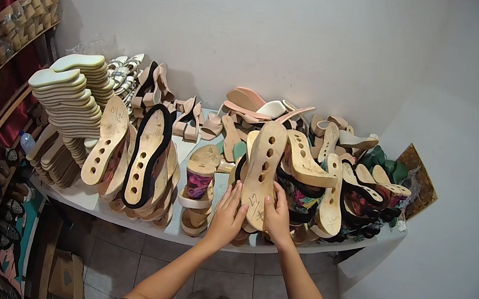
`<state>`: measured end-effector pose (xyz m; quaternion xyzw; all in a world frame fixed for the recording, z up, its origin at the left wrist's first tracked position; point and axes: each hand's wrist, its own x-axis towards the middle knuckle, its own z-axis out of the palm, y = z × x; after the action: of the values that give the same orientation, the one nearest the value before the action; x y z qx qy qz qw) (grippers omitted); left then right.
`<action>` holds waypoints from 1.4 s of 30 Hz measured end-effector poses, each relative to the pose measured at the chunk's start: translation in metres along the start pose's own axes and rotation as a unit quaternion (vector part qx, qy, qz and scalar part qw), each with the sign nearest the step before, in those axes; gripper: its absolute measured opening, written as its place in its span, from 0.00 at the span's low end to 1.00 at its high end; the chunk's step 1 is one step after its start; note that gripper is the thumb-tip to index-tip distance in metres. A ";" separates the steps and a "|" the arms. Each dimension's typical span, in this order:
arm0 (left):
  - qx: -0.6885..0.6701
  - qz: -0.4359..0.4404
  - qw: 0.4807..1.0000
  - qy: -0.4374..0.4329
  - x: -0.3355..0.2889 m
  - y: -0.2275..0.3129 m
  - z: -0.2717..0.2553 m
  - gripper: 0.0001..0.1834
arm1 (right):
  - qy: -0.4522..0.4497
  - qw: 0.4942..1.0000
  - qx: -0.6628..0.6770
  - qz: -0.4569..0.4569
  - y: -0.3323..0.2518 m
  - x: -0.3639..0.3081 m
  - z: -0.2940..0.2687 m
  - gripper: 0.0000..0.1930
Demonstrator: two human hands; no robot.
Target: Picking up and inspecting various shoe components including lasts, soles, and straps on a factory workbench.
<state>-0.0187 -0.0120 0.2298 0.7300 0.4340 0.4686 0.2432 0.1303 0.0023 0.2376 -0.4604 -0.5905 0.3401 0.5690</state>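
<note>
A pale wooden shoe sole [265, 163] with a row of round holes stands toe-up at the middle of the table, atop a stack of similar pieces. My left hand [229, 216] presses along the left side of its lower end, fingers pointing up. On the opposite side my right hand [278, 218] grips the same end, its thumb near the edge and the other fingers partly hidden. Left of my hands is a wedge sole with a purple patterned side [198, 185]. Close by on the right, a wedge with a dark floral side [299, 197] leans under a holed wooden sole [308, 161].
White cushioned soles [60, 85] rise in tall stacks at the left. A black-rimmed wooden sole [149, 153] fronts another pile. Pink straps and soles [250, 102] lie toward the wall. Shelves with shoes [11, 206] line the far left; a cardboard box [67, 276] sits on the floor.
</note>
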 end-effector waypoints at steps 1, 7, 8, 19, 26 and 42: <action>0.003 0.000 1.000 0.007 -0.001 -0.001 0.001 0.29 | -0.001 1.000 0.000 0.001 0.000 0.000 -0.001 0.21; -0.032 -0.016 0.999 0.005 -0.001 -0.007 0.004 0.31 | 0.008 0.994 -0.094 -0.064 0.005 -0.001 -0.001 0.24; -0.041 -0.017 0.999 0.004 -0.001 -0.007 0.005 0.32 | 0.016 0.995 -0.081 -0.050 0.006 -0.002 -0.001 0.24; -0.085 -0.058 0.995 0.004 -0.005 -0.004 0.001 0.32 | 0.027 0.999 0.018 -0.002 0.008 -0.010 -0.005 0.25; -0.106 -0.063 0.992 -0.011 -0.005 -0.001 0.004 0.32 | 0.036 0.999 -0.036 -0.018 0.000 -0.015 0.001 0.23; -0.109 -0.087 0.990 0.026 -0.035 0.004 0.000 0.30 | 0.076 0.929 -0.269 -0.242 -0.033 -0.050 0.024 0.20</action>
<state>-0.0240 -0.0442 0.2162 0.6462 0.4485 0.5087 0.3500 0.0982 -0.0530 0.2476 -0.4640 -0.7085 -0.0155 0.5315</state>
